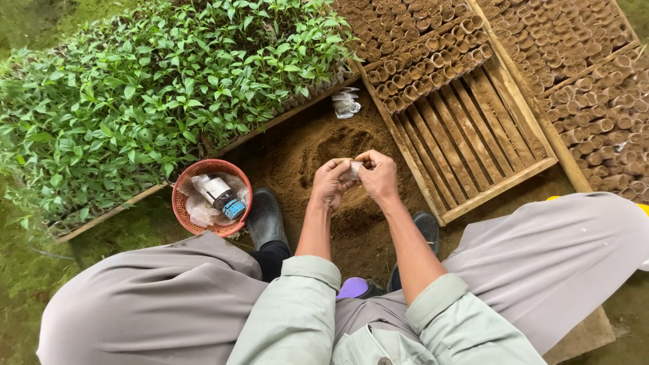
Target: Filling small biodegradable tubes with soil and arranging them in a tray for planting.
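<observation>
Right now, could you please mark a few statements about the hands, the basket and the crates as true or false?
1. Both hands, left hand and right hand, hold one small pale bag between them. True.
2. The red basket lies to the person's right. False: it lies to the left, beside the left boot.
3. The hands are above a soil heap. True.
4. The wooden crate is completely filled with soil-filled tubes. False: only its far end holds tubes; bare slats show.
</observation>
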